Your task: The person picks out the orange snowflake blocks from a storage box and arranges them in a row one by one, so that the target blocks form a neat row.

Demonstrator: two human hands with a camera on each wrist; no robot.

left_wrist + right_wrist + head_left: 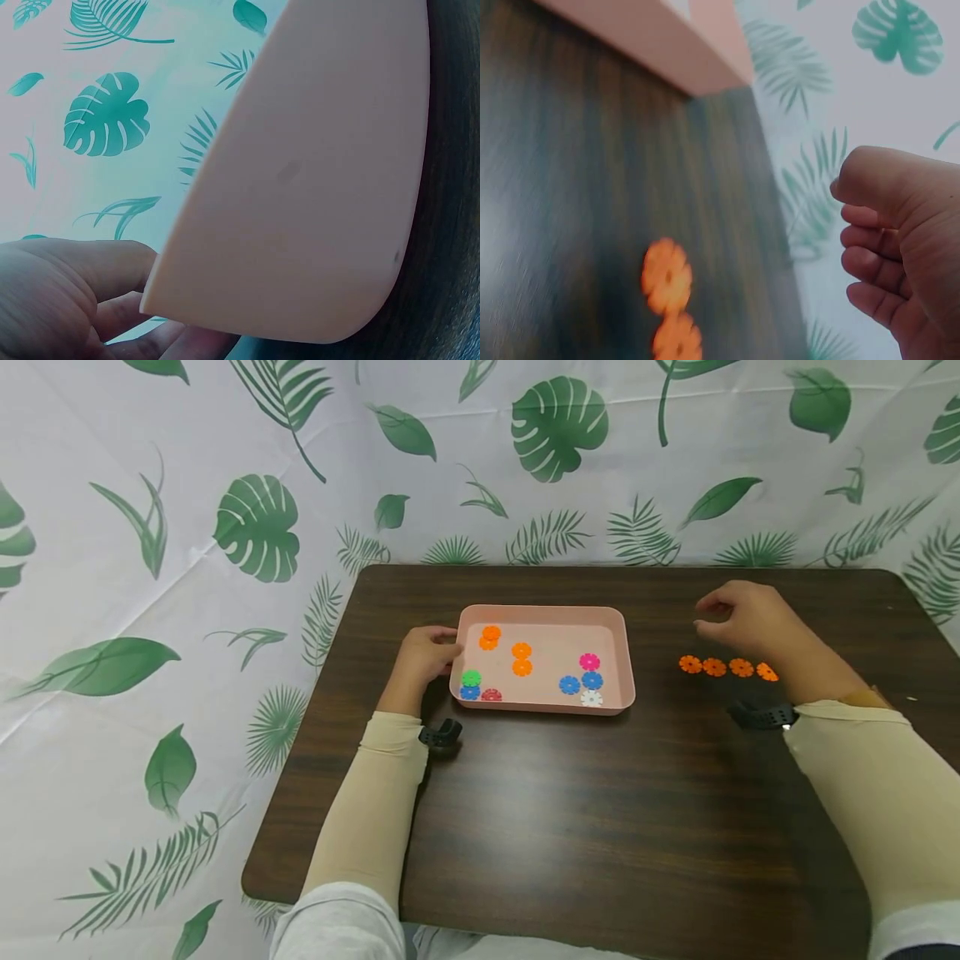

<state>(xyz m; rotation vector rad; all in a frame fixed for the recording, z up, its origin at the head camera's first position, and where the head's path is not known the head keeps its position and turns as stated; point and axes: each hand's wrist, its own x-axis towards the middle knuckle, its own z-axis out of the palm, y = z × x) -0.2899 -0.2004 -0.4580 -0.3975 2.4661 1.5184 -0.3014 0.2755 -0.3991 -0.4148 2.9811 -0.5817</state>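
My left hand [426,657] grips the left end of a shallow pink tray [540,706], its thumb at the rim. In the left wrist view the tray's outer wall [300,180] fills the middle, and the fingers [150,341] reach round its near corner. Flower-shaped plastic discs lie in the tray: orange discs [521,650], blue discs [570,685], a green disc [471,678], a pink disc [589,662], a red disc [491,695] and a white disc [591,698]. Above the table, right of the tray, my right hand [753,617] has loosely bent fingers, with nothing visible in them.
Several orange discs [714,667] lie in a row on the dark wooden table [585,810], just below my right hand and near its forearm. A white cloth with green leaves [465,435] hangs behind the table and at its left. Both wrists wear black straps [441,733].
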